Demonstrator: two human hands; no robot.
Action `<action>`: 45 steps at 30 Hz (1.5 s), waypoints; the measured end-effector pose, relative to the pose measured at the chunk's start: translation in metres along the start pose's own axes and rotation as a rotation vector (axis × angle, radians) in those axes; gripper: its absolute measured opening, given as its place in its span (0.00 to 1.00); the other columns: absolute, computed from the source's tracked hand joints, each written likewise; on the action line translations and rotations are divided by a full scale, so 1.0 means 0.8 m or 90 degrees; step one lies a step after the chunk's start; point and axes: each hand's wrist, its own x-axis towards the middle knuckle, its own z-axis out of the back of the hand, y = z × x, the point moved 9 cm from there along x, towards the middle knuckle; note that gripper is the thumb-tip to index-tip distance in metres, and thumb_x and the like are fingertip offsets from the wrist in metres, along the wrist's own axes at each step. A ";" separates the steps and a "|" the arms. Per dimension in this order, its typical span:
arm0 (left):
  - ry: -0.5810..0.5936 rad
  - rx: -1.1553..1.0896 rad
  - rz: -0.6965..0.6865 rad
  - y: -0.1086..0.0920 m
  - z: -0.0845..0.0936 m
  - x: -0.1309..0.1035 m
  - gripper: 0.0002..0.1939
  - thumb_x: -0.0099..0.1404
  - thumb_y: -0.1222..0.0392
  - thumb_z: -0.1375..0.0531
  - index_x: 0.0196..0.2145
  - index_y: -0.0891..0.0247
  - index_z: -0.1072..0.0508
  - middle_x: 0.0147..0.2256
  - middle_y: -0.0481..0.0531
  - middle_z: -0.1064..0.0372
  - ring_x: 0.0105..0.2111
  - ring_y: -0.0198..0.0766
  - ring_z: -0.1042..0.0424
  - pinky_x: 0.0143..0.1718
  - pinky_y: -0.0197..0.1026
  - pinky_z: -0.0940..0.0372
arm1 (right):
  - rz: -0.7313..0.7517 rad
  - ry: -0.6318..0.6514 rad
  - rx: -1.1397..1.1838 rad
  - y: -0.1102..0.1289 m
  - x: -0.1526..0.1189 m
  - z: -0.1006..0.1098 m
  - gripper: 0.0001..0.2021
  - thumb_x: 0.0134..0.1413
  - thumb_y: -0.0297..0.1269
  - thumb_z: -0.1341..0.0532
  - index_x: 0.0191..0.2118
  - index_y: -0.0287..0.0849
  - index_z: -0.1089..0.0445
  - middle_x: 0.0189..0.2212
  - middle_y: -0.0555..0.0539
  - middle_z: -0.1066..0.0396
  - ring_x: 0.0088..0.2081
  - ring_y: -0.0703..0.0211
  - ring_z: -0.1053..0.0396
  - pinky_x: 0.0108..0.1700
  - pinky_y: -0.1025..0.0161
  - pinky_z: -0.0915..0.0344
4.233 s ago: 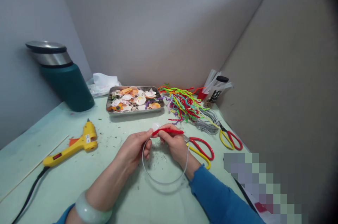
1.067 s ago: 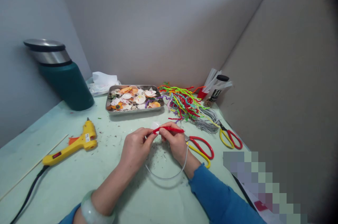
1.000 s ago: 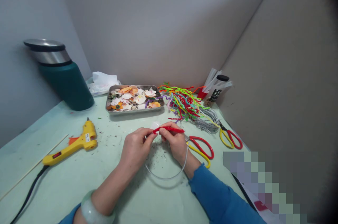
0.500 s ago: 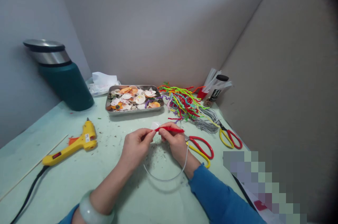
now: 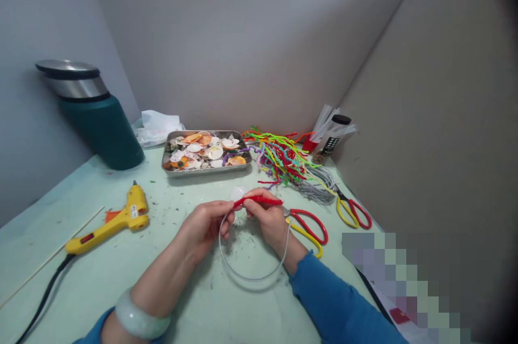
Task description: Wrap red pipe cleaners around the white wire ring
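Observation:
Between my hands is a hoop of thin pale grey wire (image 5: 251, 279), its upper part covered in fuzzy red pipe cleaner (image 5: 265, 200). My right hand (image 5: 267, 214) is closed, thumb and fingers pinching the red-wrapped stretch. At the left end of the red, my left hand (image 5: 206, 228) pinches the pipe cleaner with its fingertips, the other fingers curled loosely beneath. The bare wire hangs in a loop toward me, just above the table. Scissors (image 5: 311, 225) with one red and one yellow handle lie beside my right wrist, their blades partly hidden.
A metal tray (image 5: 208, 172) of shells stands at the back, with colourful pipe cleaners (image 5: 283, 155) and grey wire (image 5: 318, 193) right of it. At left are a yellow glue gun (image 5: 121, 222), a thin stick (image 5: 52, 257) and a teal bottle (image 5: 101, 133). More scissors (image 5: 352, 211) lie right.
My left hand has shifted slightly left and turned, drawing along the red pipe cleaner's left end. More of the wire loop's left side shows. My right hand is almost still.

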 end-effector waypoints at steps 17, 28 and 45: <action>0.002 -0.053 0.047 0.012 -0.010 -0.003 0.07 0.56 0.60 0.40 0.26 0.66 0.32 0.16 0.41 0.45 0.11 0.24 0.50 0.14 0.31 0.49 | -0.013 -0.023 0.059 -0.011 0.002 0.003 0.05 0.46 0.37 0.36 0.31 0.44 0.30 0.20 0.54 0.36 0.22 0.65 0.40 0.26 0.66 0.42; -0.217 0.450 -0.366 -0.050 -0.002 -0.026 0.13 0.57 0.54 0.41 0.39 0.60 0.27 0.28 0.46 0.32 0.19 0.30 0.38 0.19 0.34 0.42 | 0.010 -0.077 0.078 -0.013 0.007 0.013 0.04 0.47 0.35 0.36 0.31 0.43 0.29 0.21 0.54 0.35 0.22 0.66 0.40 0.25 0.67 0.43; -0.321 0.613 -0.473 -0.066 -0.004 -0.042 0.07 0.59 0.58 0.42 0.31 0.61 0.26 0.28 0.48 0.28 0.22 0.32 0.34 0.27 0.35 0.40 | -0.010 -0.065 0.055 -0.014 0.006 0.011 0.05 0.47 0.36 0.35 0.31 0.42 0.28 0.20 0.54 0.34 0.21 0.67 0.40 0.25 0.68 0.43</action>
